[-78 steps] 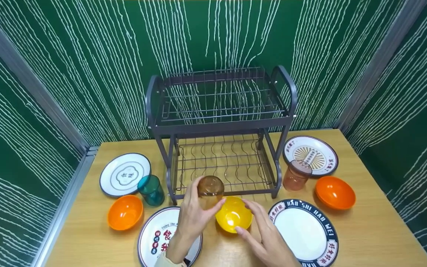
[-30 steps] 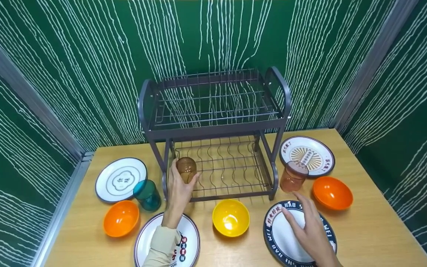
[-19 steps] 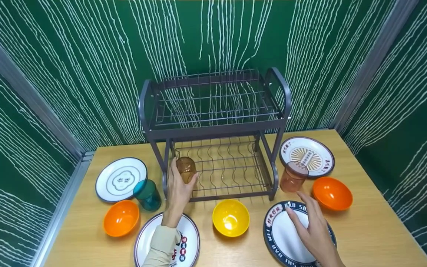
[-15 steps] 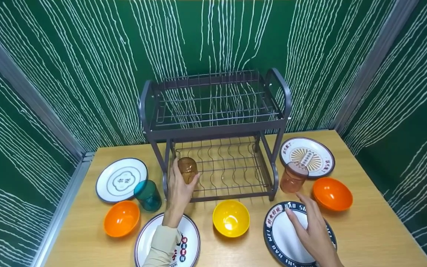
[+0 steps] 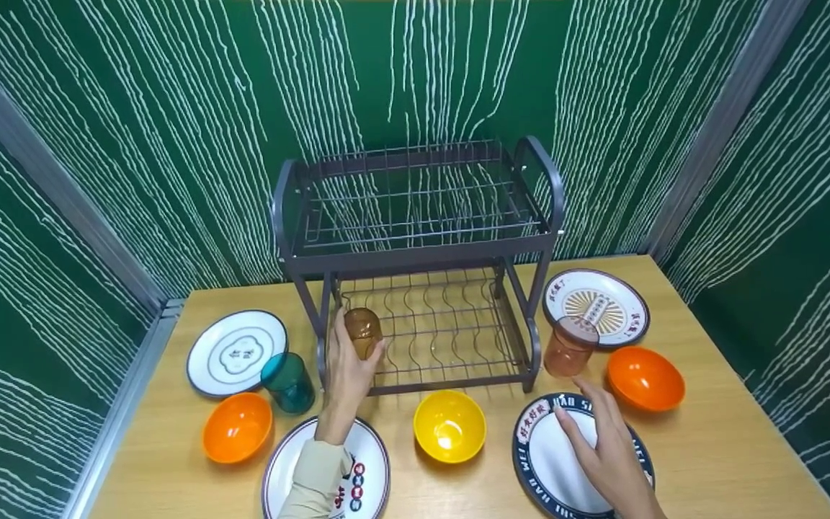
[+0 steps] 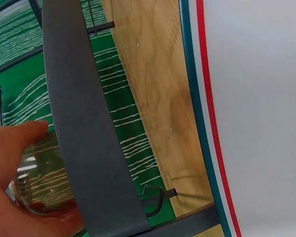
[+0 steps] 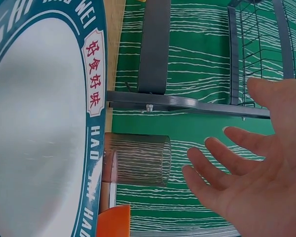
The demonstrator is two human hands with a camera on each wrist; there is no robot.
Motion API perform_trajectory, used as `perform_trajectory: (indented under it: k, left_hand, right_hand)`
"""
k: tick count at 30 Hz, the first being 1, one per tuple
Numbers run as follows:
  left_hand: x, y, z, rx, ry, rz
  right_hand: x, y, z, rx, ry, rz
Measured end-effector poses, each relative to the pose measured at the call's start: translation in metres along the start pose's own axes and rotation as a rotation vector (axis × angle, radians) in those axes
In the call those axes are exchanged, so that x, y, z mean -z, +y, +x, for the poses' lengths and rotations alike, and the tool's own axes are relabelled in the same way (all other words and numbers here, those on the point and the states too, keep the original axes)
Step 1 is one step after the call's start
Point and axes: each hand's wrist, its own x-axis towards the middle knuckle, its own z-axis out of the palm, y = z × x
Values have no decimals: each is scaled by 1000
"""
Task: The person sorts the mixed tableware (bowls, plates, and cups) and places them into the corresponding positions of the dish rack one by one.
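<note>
In the head view my left hand (image 5: 348, 375) holds an amber drinking glass (image 5: 364, 331) at the left end of the rack's lower wire shelf (image 5: 433, 324). Fingers and thumb curve round the glass (image 6: 44, 173) in the left wrist view, partly behind a dark rack bar. My right hand (image 5: 609, 447) hovers over the blue-rimmed plate (image 5: 555, 461), its fingers relaxed and holding nothing. Just beyond those fingertips stands a pink glass (image 5: 571, 347); the right wrist view shows a gap between the fingers and this glass (image 7: 138, 159).
A yellow bowl (image 5: 449, 427) sits before the dark two-tier dish rack (image 5: 422, 249). To the left are an orange bowl (image 5: 238, 427), a teal glass (image 5: 289, 383) and a white plate (image 5: 237, 353). Another orange bowl (image 5: 645, 378) and a patterned plate (image 5: 627, 303) lie right.
The amber glass has gone from beside the yellow bowl to the lower shelf in my left hand. My right hand has left the yellow bowl and moved right. Over the last half second both stay nearly still.
</note>
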Motion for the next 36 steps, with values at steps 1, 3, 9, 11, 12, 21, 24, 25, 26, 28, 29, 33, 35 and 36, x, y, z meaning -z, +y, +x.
perform_trajectory:
  k: [1,3,9,11,12,21,24,25,26,28,29,33,35,36]
  left_hand:
    - [0,0,0,9,-3,6]
    - [1,1,0,28,-10,8]
    - [1,0,0,47,-2,12]
    - [0,0,0,41,4,11]
    - [0,0,0,36,8,12]
    - [6,7,-3,-29,31,47]
    - [10,10,-6,-38,50,66]
    - [11,11,-7,-42,59,68]
    - [13,11,-9,-47,69,70]
    - [16,13,-13,-58,85,70]
    - [17,13,-15,-63,89,74]
    - [21,16,-25,-97,101,68]
    - [23,19,-30,-109,99,62]
    - [23,20,-33,-112,97,60]
  right_hand:
    - [0,0,0,4,1,1]
    - [-1,1,0,14,9,2]
    - [-4,3,-2,66,61,2]
    - [-4,3,-2,61,58,-1]
    - [-4,3,-2,53,53,-3]
    - [0,3,1,19,59,-1]
    - [2,4,6,11,66,-5]
    - [3,5,8,12,69,-6]
    - [4,6,11,14,71,-8]
    - [6,9,16,32,79,-3]
    - [6,11,19,46,89,0]
    - [10,19,33,115,142,12]
    - [12,22,40,145,175,23]
    - [12,24,43,155,182,27]
